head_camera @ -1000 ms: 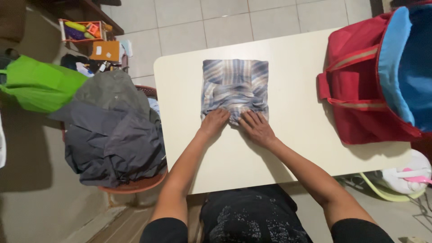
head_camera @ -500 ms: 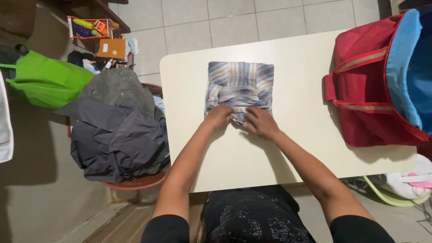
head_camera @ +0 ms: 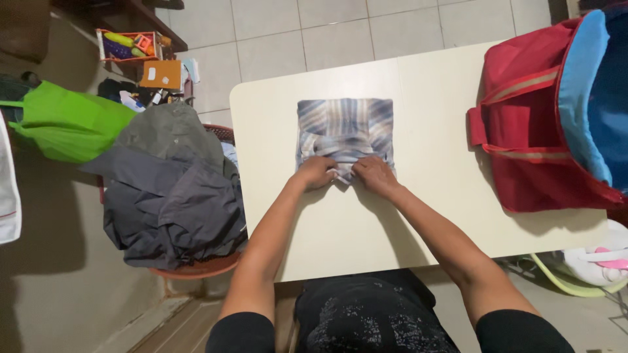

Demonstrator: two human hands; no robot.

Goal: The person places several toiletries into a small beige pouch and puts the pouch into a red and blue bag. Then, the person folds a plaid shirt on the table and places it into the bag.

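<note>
cream table point(head_camera: 340, 242), folded striped cloth point(head_camera: 345, 131), red bag point(head_camera: 530, 131)

We see a blue, grey and white striped garment point(head_camera: 345, 134) folded into a near-square and lying flat on the table, stretching away from where we hold it; its near edge is bunched and lifted slightly under our fingers.

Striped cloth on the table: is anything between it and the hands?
Nothing visible. The left hand and right hand both rest directly on the near edge of the folded striped cloth. The red bag sits apart, to the right.
</note>
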